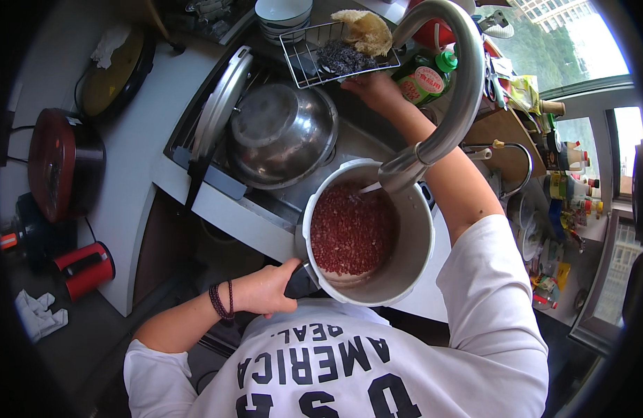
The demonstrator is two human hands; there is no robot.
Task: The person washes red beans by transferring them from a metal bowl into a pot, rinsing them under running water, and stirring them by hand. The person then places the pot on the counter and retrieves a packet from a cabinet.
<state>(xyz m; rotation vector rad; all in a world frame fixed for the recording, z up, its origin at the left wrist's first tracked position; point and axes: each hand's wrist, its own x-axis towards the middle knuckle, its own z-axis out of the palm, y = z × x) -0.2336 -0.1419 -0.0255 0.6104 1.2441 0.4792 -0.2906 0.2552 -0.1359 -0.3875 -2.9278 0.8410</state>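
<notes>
My left hand grips the black handle of a deep aluminium pot, a pressure-cooker body by its lugged rim. The pot is tilted, and wet reddish beans or grains lie inside. Over its rim bends a thick metal gooseneck faucet, and a thin pale stream shows at its mouth. My right hand reaches past the faucet to a wire sponge rack. Its fingertips are partly hidden behind the rack, so I cannot tell what they touch.
An upturned steel basin and a pot lid occupy the sink. The rack holds a steel scourer and a loofah. Nearby are a green-capped bottle, stacked bowls and a red kettle.
</notes>
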